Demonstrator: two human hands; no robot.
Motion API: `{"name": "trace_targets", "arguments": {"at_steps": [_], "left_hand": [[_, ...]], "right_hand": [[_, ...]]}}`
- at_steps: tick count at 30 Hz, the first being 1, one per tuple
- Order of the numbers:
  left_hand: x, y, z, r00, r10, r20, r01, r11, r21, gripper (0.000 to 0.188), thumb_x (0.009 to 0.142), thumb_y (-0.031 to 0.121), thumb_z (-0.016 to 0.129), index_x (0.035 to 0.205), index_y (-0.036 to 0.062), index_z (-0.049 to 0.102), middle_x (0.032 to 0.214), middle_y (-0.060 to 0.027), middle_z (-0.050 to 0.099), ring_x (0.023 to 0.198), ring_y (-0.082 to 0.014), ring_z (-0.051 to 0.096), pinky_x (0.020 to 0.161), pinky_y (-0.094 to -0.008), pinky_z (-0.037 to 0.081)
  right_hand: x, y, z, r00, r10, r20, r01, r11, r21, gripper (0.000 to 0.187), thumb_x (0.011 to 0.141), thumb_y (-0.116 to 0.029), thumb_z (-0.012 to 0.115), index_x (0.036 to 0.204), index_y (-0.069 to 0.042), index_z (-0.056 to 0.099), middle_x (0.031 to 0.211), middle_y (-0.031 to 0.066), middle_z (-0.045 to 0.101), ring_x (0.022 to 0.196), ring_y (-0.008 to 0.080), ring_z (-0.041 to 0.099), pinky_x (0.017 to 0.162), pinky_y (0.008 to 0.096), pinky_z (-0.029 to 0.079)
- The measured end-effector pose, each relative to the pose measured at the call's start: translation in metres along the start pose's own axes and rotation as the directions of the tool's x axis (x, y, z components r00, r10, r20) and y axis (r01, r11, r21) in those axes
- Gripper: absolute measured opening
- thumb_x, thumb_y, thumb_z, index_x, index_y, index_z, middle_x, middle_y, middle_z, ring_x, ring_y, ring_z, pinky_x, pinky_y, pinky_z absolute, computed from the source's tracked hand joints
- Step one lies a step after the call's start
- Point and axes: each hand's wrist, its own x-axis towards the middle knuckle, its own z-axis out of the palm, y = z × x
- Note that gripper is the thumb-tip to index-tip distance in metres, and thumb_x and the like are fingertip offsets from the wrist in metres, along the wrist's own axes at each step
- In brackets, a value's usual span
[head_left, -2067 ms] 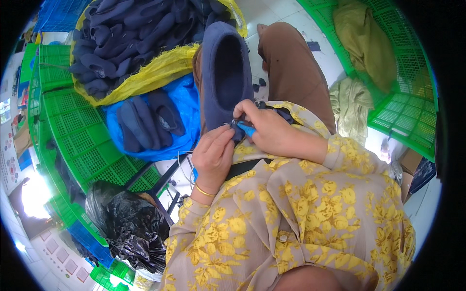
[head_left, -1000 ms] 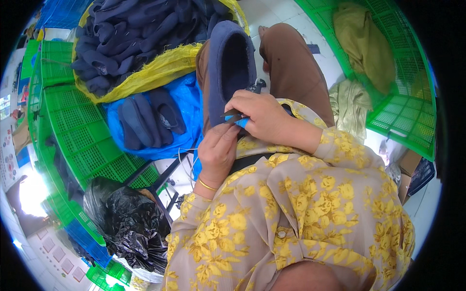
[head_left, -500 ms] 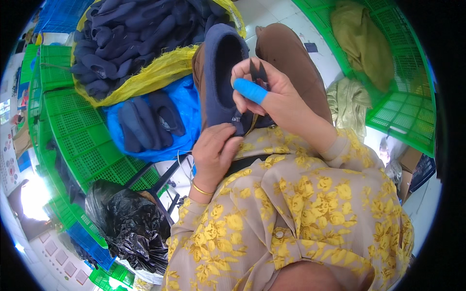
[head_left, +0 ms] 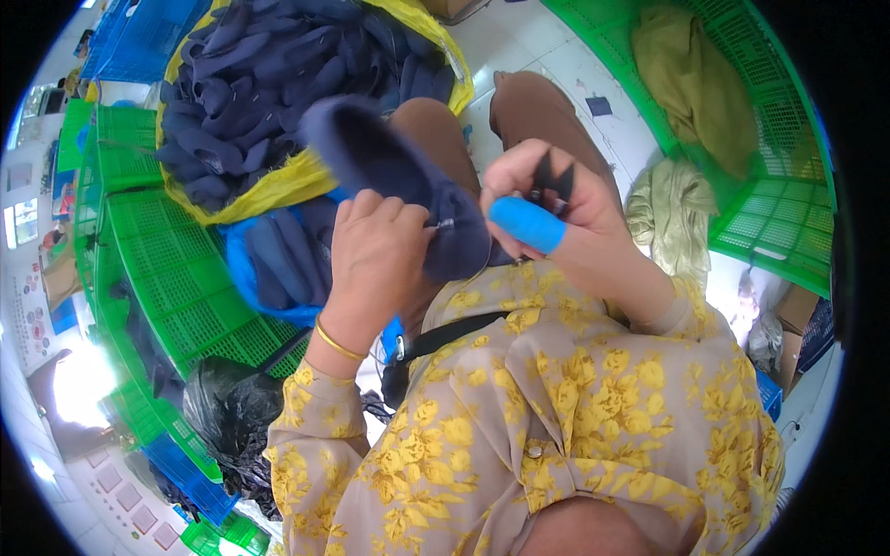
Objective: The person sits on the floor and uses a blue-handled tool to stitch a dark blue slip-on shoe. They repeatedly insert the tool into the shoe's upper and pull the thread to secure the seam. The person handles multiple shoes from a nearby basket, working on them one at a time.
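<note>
A navy fabric slipper (head_left: 413, 167), blurred at its far end, tilts to the left above my lap with its opening facing up. My left hand (head_left: 378, 246) is closed on its side, near a small pale label. My right hand (head_left: 579, 208) has its fingers curled round a pair of thread snips (head_left: 554, 181), whose dark blades point away from me. Blue tape wraps one finger of that hand. Its fingertips are beside the slipper's near end; whether they touch it I cannot tell.
A yellow sack (head_left: 320, 181) heaped with navy slippers stands at the far left. More slippers (head_left: 283, 255) lie on a blue bag closer in. Green crates (head_left: 176, 246) line the left, and another green crate (head_left: 769, 218) holds olive cloth on the right. A black plastic bag (head_left: 232, 408) sits lower left.
The slipper has swung left and tilted over. My left hand has risen and moved from its near end to its side. My right hand has shifted right, still holding the snips.
</note>
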Motion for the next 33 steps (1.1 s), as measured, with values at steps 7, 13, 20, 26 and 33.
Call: {"name": "trace_targets", "arguments": {"at_steps": [7,13,20,26,33], "left_hand": [[0.007,0.034,0.037,0.861,-0.404,0.308,0.487,0.485,-0.726,0.019,0.086,0.008,0.065,0.102,-0.0029,0.065,0.089,-0.0157,0.069,0.076,-0.0224,0.068,0.069,-0.0312,0.053],[0.027,0.003,0.007,0.794,-0.479,0.375,0.558,0.327,-0.763,0.015,0.095,0.010,0.058,0.101,-0.0020,0.066,0.085,-0.0034,0.066,0.070,-0.0064,0.059,0.060,-0.0201,0.050],[0.044,-0.075,0.048,0.869,-0.469,0.159,0.458,0.639,-0.618,0.015,0.086,0.011,0.068,0.095,-0.0004,0.068,0.078,0.0001,0.065,0.066,-0.0057,0.056,0.060,-0.0205,0.045],[0.049,-0.059,0.067,0.925,-0.369,0.090,0.367,0.804,-0.468,0.017,0.079,0.010,0.072,0.093,0.0034,0.067,0.087,-0.0129,0.063,0.075,-0.0268,0.063,0.069,-0.0348,0.050],[0.037,-0.062,0.078,0.820,-0.554,0.144,0.383,0.345,-0.857,0.005,0.092,0.009,0.059,0.093,0.0039,0.060,0.084,-0.0084,0.065,0.065,-0.0168,0.057,0.062,-0.0274,0.047]], "right_hand": [[-0.019,0.006,-0.027,0.994,0.042,-0.102,-0.051,0.995,-0.083,0.006,0.097,-0.009,0.056,0.102,-0.007,0.055,0.078,-0.0041,0.049,0.069,0.0026,0.044,0.062,0.0183,0.038],[-0.048,0.035,-0.050,0.948,0.217,-0.232,-0.246,0.964,-0.103,0.005,0.096,-0.009,0.056,0.101,-0.008,0.054,0.081,-0.0038,0.049,0.070,0.0035,0.046,0.064,0.0197,0.039],[-0.043,0.041,-0.050,0.920,0.301,-0.252,-0.334,0.937,-0.098,0.005,0.096,-0.008,0.057,0.101,-0.008,0.055,0.083,-0.0038,0.050,0.071,0.0038,0.047,0.065,0.0206,0.039],[-0.041,0.046,-0.049,0.921,0.308,-0.238,-0.354,0.917,-0.182,0.006,0.095,-0.010,0.058,0.101,-0.008,0.056,0.083,-0.0042,0.051,0.071,0.0034,0.047,0.066,0.0203,0.039],[-0.055,0.034,-0.055,0.878,0.363,-0.313,-0.413,0.904,-0.109,0.007,0.096,-0.009,0.058,0.102,-0.009,0.055,0.082,-0.0042,0.051,0.070,0.0026,0.046,0.063,0.0197,0.038]]}}
